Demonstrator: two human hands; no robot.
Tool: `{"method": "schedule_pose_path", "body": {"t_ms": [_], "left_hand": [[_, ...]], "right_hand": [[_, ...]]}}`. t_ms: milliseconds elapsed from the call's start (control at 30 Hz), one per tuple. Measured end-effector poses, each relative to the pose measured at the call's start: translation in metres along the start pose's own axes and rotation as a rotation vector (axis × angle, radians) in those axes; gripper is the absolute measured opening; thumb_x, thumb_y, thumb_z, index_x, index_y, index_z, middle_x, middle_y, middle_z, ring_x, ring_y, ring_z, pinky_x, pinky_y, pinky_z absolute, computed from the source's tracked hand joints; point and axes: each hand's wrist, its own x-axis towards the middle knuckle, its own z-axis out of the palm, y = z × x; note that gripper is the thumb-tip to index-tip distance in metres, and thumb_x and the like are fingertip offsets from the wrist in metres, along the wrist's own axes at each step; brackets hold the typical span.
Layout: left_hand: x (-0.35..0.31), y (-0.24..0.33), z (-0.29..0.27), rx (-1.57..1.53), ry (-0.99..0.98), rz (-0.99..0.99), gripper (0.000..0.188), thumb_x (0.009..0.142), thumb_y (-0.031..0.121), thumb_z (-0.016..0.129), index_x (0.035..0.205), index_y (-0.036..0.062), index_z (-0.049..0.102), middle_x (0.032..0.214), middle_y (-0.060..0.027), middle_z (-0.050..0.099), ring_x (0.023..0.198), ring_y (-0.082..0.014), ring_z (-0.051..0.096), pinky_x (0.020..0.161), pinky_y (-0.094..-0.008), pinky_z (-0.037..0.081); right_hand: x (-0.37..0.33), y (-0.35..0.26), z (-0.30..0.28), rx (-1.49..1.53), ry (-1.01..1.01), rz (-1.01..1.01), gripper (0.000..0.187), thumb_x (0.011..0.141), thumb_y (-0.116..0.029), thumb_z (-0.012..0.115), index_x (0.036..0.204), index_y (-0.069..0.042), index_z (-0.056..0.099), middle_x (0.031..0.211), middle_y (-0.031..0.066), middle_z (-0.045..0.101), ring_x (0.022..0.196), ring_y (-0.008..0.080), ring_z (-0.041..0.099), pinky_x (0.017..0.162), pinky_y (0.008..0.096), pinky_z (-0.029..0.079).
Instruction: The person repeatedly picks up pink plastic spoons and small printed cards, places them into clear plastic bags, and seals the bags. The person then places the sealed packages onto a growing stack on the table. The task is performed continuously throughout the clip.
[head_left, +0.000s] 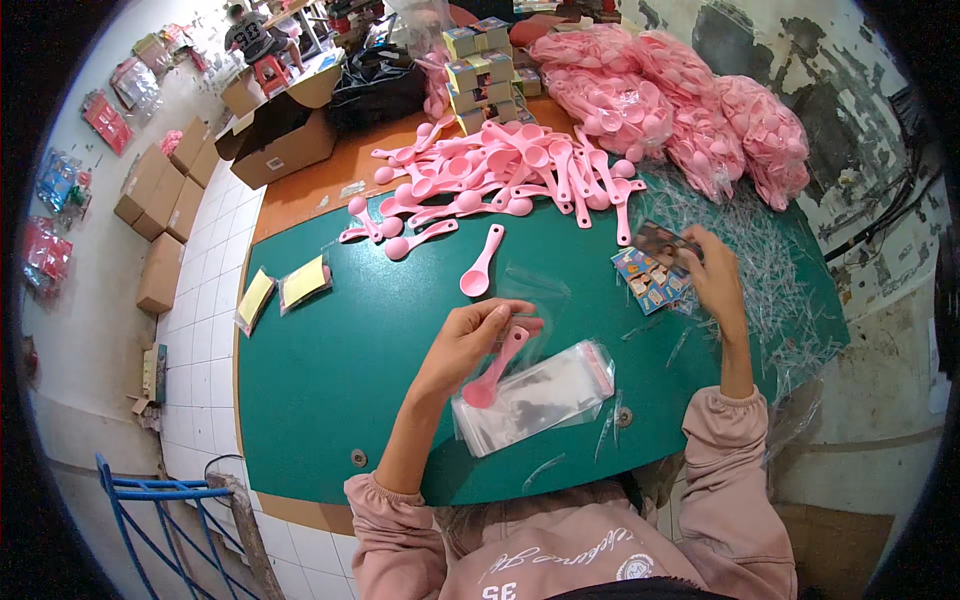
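My left hand (480,335) is closed on a pink measuring spoon (497,368), its bowl hanging toward me. A clear plastic bag (540,290) rises from the same fingers. Under that hand lies a stack of clear plastic bags (550,400), its flap end to the right. My right hand (716,272) pinches a dark picture card (660,243) above a small pile of colourful printed cards (650,283). A single pink measuring spoon (482,268) lies just beyond my left hand. Farther back spreads a heap of pink measuring spoons (500,165).
Bulging bags of pink spoons (620,100) fill the back right. Clear plastic strips (750,270) litter the table's right side. Stacked small card bundles (480,75) stand behind the heap. Two yellow packets (305,283) lie left, near an open cardboard box (285,145). A person (255,40) sits far back.
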Motion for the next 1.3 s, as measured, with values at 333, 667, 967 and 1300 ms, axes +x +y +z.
{"method": "schedule_pose_path", "body": {"t_ms": [333,667,967,1300], "left_hand": [[0.001,0.005,0.001,0.019,-0.124,0.027,0.034,0.093,0.024,0.044,0.105,-0.0056,0.056,0.096,-0.0128,0.063,0.086,-0.0153,0.061,0.071,-0.023,0.048],[0.003,0.006,-0.002,0.02,-0.089,0.02,0.03,0.092,0.021,0.046,0.103,-0.0051,0.057,0.095,-0.0094,0.064,0.081,-0.0092,0.059,0.064,-0.0186,0.045],[0.003,0.008,-0.001,0.181,-0.061,-0.037,0.029,0.092,0.022,0.047,0.1,-0.0031,0.059,0.089,-0.0044,0.063,0.071,-0.0044,0.052,0.059,-0.0182,0.041],[-0.003,0.003,0.012,0.539,-0.027,0.163,0.054,0.088,0.023,0.053,0.134,0.0042,0.03,0.073,-0.0133,0.064,0.058,-0.0163,0.056,0.059,-0.0306,0.045]], "right_hand": [[0.013,-0.1,-0.011,0.582,-0.494,-0.325,0.024,0.076,-0.005,0.056,0.099,-0.003,0.06,0.088,0.0116,0.062,0.076,0.0201,0.06,0.071,0.0282,0.046],[0.009,-0.102,0.003,0.789,-0.324,-0.156,0.027,0.079,0.0,0.054,0.106,-0.004,0.057,0.088,0.004,0.061,0.078,0.0081,0.056,0.069,0.0231,0.046],[0.006,-0.101,-0.001,0.717,-0.593,-0.295,0.025,0.077,0.0,0.057,0.102,-0.004,0.059,0.085,0.0045,0.061,0.075,0.0105,0.057,0.066,0.0246,0.046],[-0.013,-0.106,0.038,0.61,-0.806,-0.385,0.026,0.078,-0.024,0.066,0.09,-0.002,0.057,0.067,0.0035,0.051,0.057,0.0116,0.044,0.052,0.0281,0.037]]}}
